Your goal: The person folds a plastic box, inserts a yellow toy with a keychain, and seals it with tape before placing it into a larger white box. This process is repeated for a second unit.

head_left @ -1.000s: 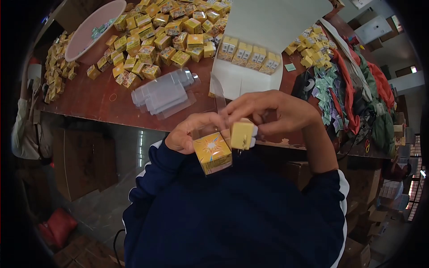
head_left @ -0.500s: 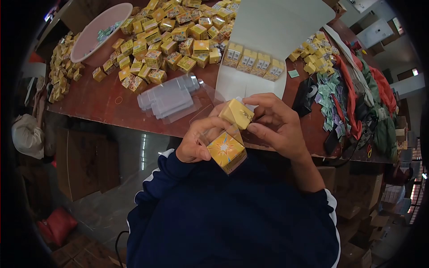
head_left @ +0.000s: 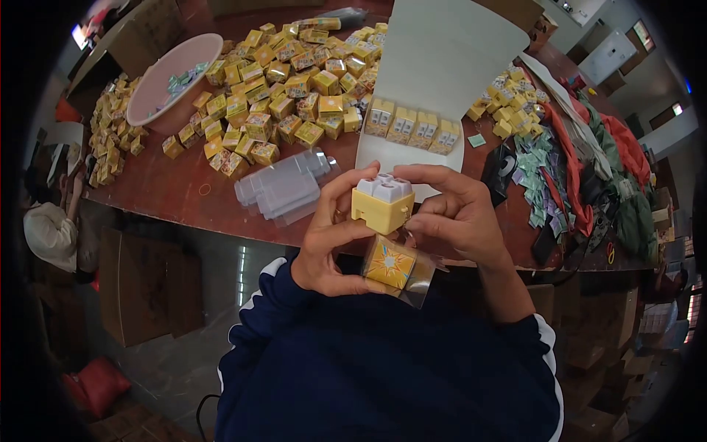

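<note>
A small yellow toy block with white keycaps (head_left: pixel 381 200) on top is held up between my hands, keycaps upward. My left hand (head_left: pixel 324 254) grips its left side and also holds a yellow printed box (head_left: pixel 390 265) with a starburst, in a clear plastic cover, just below it. The cover's clear end flap (head_left: pixel 420 283) sticks out to the right. My right hand (head_left: pixel 468 214) is closed at the block's right side, thumb and fingers by a small metal fitting (head_left: pixel 406 214). Behind my hands, an open white carton (head_left: pixel 460 55) holds a row of packed keycap toys (head_left: pixel 412 131).
Flattened clear plastic boxes (head_left: pixel 283 188) lie left of my hands. Yellow boxes (head_left: pixel 258 125) pile up beyond, beside a pink basin (head_left: pixel 147 96) of small packets. To the right are loose yellow toys (head_left: pixel 508 110), green packets (head_left: pixel 537 162) and red cloth (head_left: pixel 563 155). Another person (head_left: pixel 55 228) is at far left.
The yellow block has turned from lying on its side to keycaps upward. The printed box in its clear cover has shifted right and down in my left hand.
</note>
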Tool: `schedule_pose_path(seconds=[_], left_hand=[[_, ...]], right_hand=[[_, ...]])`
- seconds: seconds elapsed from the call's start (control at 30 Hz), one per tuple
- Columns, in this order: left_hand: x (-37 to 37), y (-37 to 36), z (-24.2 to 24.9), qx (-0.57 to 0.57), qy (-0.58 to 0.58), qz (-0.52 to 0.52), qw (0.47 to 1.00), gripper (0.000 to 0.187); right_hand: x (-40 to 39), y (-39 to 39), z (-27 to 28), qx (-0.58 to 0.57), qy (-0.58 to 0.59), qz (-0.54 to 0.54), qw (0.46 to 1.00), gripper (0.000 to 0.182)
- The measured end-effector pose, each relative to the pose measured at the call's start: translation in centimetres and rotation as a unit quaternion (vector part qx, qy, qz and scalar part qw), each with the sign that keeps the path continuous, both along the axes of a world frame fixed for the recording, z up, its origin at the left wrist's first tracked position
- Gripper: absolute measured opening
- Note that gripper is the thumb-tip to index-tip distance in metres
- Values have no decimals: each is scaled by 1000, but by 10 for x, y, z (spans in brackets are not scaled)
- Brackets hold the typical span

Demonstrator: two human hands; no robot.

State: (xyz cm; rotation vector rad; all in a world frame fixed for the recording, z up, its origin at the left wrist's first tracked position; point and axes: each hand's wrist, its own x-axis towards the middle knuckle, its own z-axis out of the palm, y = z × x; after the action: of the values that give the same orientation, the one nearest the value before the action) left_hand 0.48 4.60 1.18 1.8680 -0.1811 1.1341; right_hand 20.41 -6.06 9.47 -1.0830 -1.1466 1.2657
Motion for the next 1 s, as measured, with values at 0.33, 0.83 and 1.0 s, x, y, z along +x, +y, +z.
schedule_pose_path(seconds=[0.33, 0.83, 1.0], left_hand=[[10, -15, -9, -224, -7, -66, 972, 64], [4, -32, -9, -419, 149, 15, 895, 63], [4, -36, -8, -422, 108, 38, 899, 62]], right_hand=[[10, 28, -11, 354, -393, -47, 848, 55], [4, 21, -1, 381, -408, -210, 803, 44], [5, 25, -10, 393, -491, -159, 761, 44]])
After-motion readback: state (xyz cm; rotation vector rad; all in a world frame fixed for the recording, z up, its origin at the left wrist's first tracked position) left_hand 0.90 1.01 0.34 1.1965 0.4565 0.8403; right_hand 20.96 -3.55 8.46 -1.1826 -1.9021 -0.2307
